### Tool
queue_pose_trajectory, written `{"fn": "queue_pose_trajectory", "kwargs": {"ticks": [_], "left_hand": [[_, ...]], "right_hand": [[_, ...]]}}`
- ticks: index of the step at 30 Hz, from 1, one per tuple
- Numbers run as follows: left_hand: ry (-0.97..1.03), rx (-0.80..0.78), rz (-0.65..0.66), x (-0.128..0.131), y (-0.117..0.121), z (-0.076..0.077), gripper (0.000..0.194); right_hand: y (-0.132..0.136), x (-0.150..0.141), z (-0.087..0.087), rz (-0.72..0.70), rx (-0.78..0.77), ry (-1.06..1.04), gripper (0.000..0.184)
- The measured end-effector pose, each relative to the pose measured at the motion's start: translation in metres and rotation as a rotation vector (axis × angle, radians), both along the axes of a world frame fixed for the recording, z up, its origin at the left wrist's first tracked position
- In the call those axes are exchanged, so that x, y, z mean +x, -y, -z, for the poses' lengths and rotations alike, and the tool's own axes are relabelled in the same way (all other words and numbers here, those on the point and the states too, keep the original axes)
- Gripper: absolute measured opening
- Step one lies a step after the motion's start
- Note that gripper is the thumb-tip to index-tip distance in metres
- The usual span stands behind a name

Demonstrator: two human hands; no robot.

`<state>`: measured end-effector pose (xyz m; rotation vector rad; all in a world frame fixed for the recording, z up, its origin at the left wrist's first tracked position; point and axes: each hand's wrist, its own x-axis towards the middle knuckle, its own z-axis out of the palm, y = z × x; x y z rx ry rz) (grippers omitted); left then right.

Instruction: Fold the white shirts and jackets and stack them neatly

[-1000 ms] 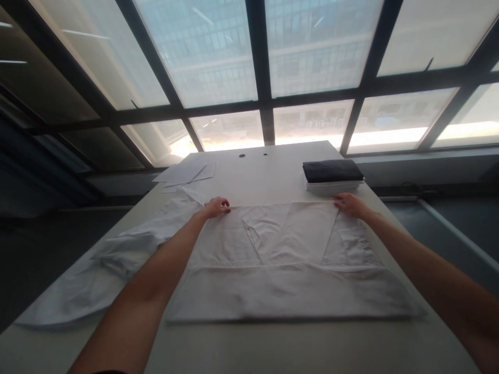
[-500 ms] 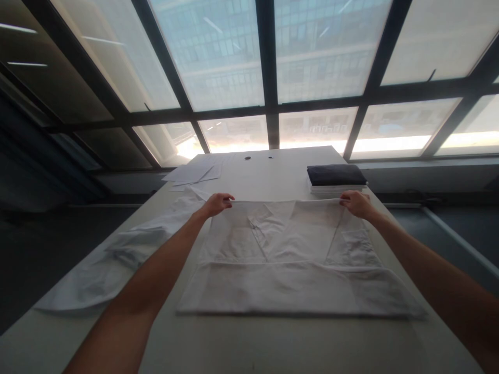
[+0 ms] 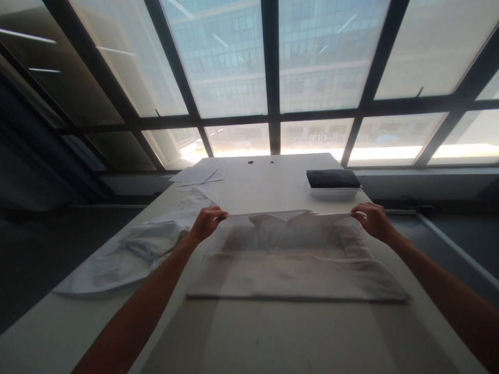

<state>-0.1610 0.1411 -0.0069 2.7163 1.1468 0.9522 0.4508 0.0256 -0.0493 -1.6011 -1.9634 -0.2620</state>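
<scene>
A white garment (image 3: 296,278), partly folded, lies across the table in front of me; its near part is doubled over into a flat band. My left hand (image 3: 209,222) pinches the far left corner of its top edge. At the far right corner, my right hand (image 3: 373,221) pinches the same edge. Between the two hands that edge is stretched nearly straight and lifted off the table. The fabric below it looks blurred. Whether it is a shirt or a coat I cannot tell.
Crumpled white cloth (image 3: 136,249) lies along the table's left side. Paper sheets (image 3: 200,174) rest behind it. A folded dark cloth (image 3: 333,178) tops a white stack (image 3: 333,191) at the right edge. Windows rise beyond the white table (image 3: 265,187).
Both hands have moved toward me and slightly apart, raising the garment's far edge off the table. The view has tilted up a little.
</scene>
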Motion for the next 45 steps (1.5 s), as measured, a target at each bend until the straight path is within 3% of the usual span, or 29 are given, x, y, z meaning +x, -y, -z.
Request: {"fn": "queue_pose_trajectory", "kwargs": {"ticks": [10, 18, 23, 29, 33, 37, 42, 45], "left_hand": [[-0.083, 0.008, -0.026, -0.017, 0.068, 0.048, 0.018], [-0.164, -0.033, -0.023, -0.031, 0.085, 0.068, 0.024], [-0.235, -0.075, -0.044, -0.034, 0.085, 0.066, 0.029], [-0.3, -0.088, -0.043, -0.022, 0.096, 0.046, 0.049], [-0.224, -0.082, -0.03, 0.026, 0.105, 0.031, 0.043], [-0.186, -0.093, 0.05, 0.111, 0.101, 0.027, 0.04], [-0.277, -0.182, 0.113, 0.224, 0.081, 0.047, 0.043], [-0.349, -0.208, 0.129, 0.262, 0.072, 0.067, 0.05]], "right_hand": [[0.061, -0.014, 0.033, -0.041, 0.018, 0.138, 0.02], [0.078, -0.019, 0.048, -0.041, -0.024, 0.167, 0.019], [0.08, -0.021, 0.047, -0.008, -0.045, 0.175, 0.016], [0.082, -0.023, 0.041, 0.016, -0.117, 0.168, 0.024], [0.07, -0.034, 0.036, 0.13, -0.028, -0.002, 0.033], [0.037, -0.072, 0.028, 0.231, 0.03, -0.226, 0.042], [-0.006, -0.155, 0.022, 0.188, -0.227, -0.144, 0.05], [-0.019, -0.188, 0.028, 0.153, -0.396, -0.032, 0.055]]}}
